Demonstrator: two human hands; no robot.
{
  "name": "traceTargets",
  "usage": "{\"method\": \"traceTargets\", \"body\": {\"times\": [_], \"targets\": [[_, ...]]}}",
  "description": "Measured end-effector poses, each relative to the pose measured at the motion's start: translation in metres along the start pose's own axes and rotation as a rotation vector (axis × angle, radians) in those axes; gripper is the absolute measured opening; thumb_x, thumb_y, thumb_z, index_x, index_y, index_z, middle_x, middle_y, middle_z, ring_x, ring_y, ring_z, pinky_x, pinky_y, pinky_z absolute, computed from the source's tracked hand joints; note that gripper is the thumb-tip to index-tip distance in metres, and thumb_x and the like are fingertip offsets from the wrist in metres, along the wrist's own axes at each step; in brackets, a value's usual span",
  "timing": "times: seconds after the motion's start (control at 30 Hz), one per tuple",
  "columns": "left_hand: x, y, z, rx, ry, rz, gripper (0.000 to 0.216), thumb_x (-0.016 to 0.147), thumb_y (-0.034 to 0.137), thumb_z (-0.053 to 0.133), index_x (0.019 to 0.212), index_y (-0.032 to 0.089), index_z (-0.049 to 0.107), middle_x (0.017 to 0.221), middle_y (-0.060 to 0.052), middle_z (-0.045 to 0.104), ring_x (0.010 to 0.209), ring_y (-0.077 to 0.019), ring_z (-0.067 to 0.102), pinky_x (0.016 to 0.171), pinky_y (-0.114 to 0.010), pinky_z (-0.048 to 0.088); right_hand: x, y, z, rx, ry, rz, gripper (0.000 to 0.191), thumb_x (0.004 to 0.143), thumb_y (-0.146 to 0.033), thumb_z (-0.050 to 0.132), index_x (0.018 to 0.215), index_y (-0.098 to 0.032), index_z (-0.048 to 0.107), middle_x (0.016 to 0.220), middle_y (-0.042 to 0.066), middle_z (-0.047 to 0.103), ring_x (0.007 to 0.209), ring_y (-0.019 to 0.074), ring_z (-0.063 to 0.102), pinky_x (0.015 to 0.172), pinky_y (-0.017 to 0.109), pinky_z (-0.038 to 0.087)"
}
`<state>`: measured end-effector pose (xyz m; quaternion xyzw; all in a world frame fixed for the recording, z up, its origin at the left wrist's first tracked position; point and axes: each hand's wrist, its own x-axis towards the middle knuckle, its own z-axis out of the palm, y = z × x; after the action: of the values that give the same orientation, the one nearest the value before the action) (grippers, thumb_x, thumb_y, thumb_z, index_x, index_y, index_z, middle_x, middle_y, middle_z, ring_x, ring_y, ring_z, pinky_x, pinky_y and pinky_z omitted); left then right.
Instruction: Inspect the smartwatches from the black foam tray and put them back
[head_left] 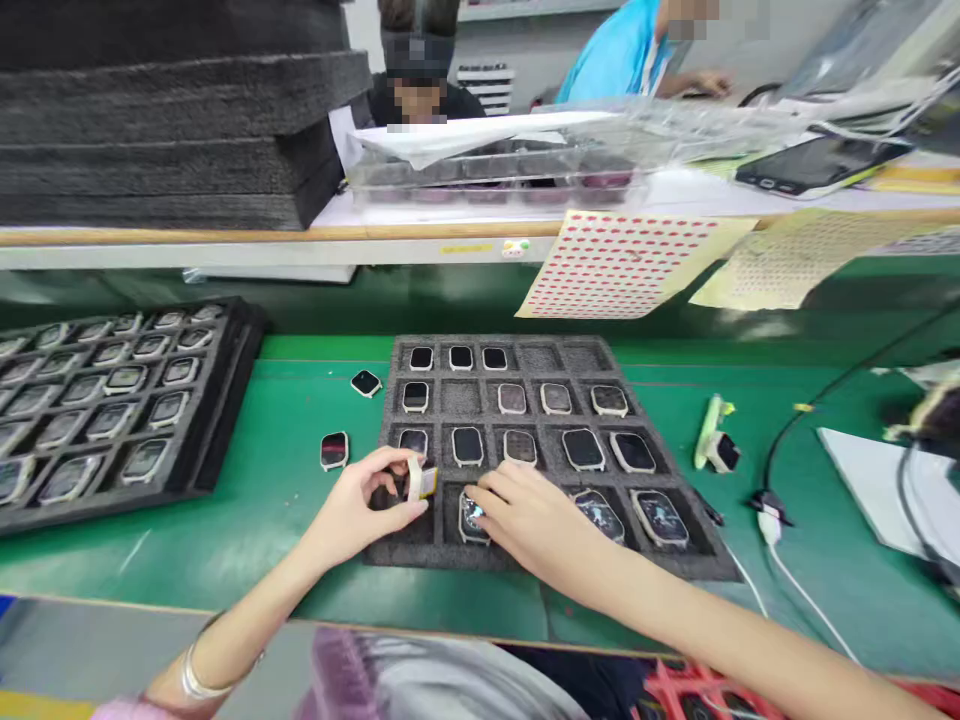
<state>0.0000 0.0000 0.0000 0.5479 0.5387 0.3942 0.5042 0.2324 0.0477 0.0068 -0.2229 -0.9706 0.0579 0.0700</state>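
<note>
A black foam tray [540, 362] with square pockets lies on the green mat, holding several smartwatch bodies. My left hand [360, 510] is curled at the tray's front left corner, pinching a small pale piece with a yellow tab [418, 481] between thumb and fingers. My right hand [525, 515] rests on the front row, fingertips closed on a watch body [472, 517] sitting in its pocket. Two loose watch bodies [334, 450] [366, 383] lie on the mat left of the tray.
A second foam tray [225, 400] full of watch bodies sits at the left. A charger clip with cable [716, 445] lies to the right, near white paper [870, 485]. Red-dot sticker sheets [622, 265] hang from the shelf. Stacked foam [165, 110] and two people are behind.
</note>
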Motion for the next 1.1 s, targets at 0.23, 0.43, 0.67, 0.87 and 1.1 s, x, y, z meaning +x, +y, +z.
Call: {"method": "traceTargets", "body": {"times": [0.23, 0.43, 0.67, 0.87, 1.1], "targets": [[0.006, 0.02, 0.008, -0.246, 0.039, 0.005, 0.026, 0.078, 0.022, 0.063, 0.099, 0.021, 0.047, 0.083, 0.002, 0.052, 0.066, -0.0109, 0.052, 0.057, -0.021, 0.045, 0.008, -0.006, -0.001, 0.418, -0.04, 0.264, 0.019, 0.08, -0.021, 0.07, 0.096, -0.015, 0.063, 0.092, 0.006, 0.057, 0.09, 0.0221, 0.056, 0.076, 0.031, 0.048], [0.018, 0.02, 0.014, -0.071, 0.073, 0.082, 0.03, 0.082, 0.019, 0.058, 0.109, 0.02, 0.046, 0.1, -0.004, 0.055, 0.088, -0.0154, 0.055, 0.065, -0.021, 0.045, 0.01, 0.004, -0.023, 0.927, 0.064, 0.282, 0.009, 0.09, -0.025, 0.057, 0.092, -0.018, 0.058, 0.095, 0.005, 0.06, 0.087, 0.0175, 0.06, 0.078, 0.031, 0.049], [0.023, 0.016, 0.028, 0.08, 0.152, 0.143, 0.043, 0.083, 0.026, 0.057, 0.124, 0.021, 0.043, 0.118, -0.007, 0.055, 0.11, -0.0227, 0.053, 0.085, -0.03, 0.046, 0.018, 0.022, -0.029, 1.434, 0.188, 0.507, 0.03, 0.085, -0.033, 0.062, 0.107, -0.013, 0.055, 0.091, 0.009, 0.067, 0.048, 0.008, 0.056, 0.037, 0.016, 0.041], [0.018, 0.007, 0.029, 0.224, 0.098, 0.128, 0.039, 0.085, 0.024, 0.054, 0.122, 0.022, 0.043, 0.105, -0.005, 0.059, 0.093, -0.0192, 0.058, 0.077, -0.029, 0.048, 0.013, 0.027, -0.015, 1.608, 0.175, 0.513, 0.051, 0.086, -0.035, 0.061, 0.132, -0.018, 0.044, 0.108, 0.013, 0.065, 0.055, 0.0082, 0.055, 0.039, 0.014, 0.042], [0.017, 0.009, 0.032, 0.256, 0.175, 0.082, 0.03, 0.082, 0.027, 0.057, 0.109, 0.022, 0.043, 0.09, -0.001, 0.057, 0.073, -0.0143, 0.055, 0.055, -0.021, 0.042, 0.01, 0.026, -0.014, 1.82, 0.108, 0.495, 0.054, 0.087, -0.031, 0.061, 0.136, -0.021, 0.039, 0.117, 0.015, 0.06, 0.063, 0.0103, 0.059, 0.04, 0.015, 0.045]]}}
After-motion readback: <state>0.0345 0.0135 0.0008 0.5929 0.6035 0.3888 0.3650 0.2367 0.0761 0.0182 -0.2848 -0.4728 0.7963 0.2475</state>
